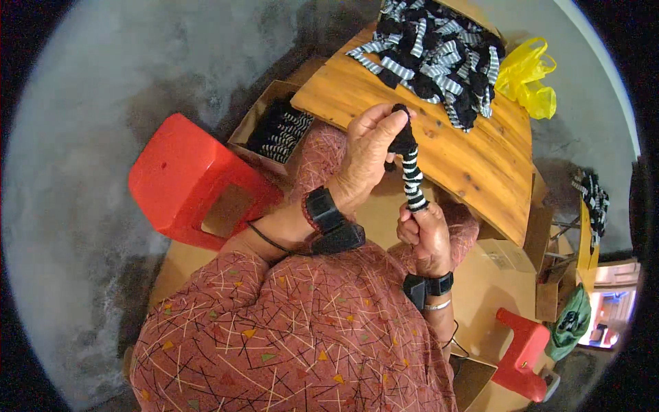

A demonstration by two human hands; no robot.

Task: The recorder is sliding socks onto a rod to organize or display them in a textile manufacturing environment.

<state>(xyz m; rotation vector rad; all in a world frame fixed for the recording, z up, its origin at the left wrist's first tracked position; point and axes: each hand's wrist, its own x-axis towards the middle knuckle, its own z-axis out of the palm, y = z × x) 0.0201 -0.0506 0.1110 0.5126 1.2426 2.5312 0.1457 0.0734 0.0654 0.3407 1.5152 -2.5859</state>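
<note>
Between my hands stretches a knitted piece [412, 175], a narrow tube with black and white stripes and a plain black upper end. I cannot tell whether it is a glove or a sock. My left hand [367, 147] pinches the black end between thumb and fingers, just over the table's near edge. Lower down and to the right, my right hand [427, 230] is closed at the striped end, its fingers curled. A small black bit of the knit hangs beside my left hand. Ahead, a heap of similar black and striped knitted pieces [439, 65] covers the table's far part.
The wooden table [473, 161] stands ahead. A yellow plastic bag [527, 79] lies at its right. Left are a red stool [182, 178] and a cardboard box [254, 156] of striped knitwear. Another red stool [522, 353], a green bag [571, 323] and cardboard lie at right.
</note>
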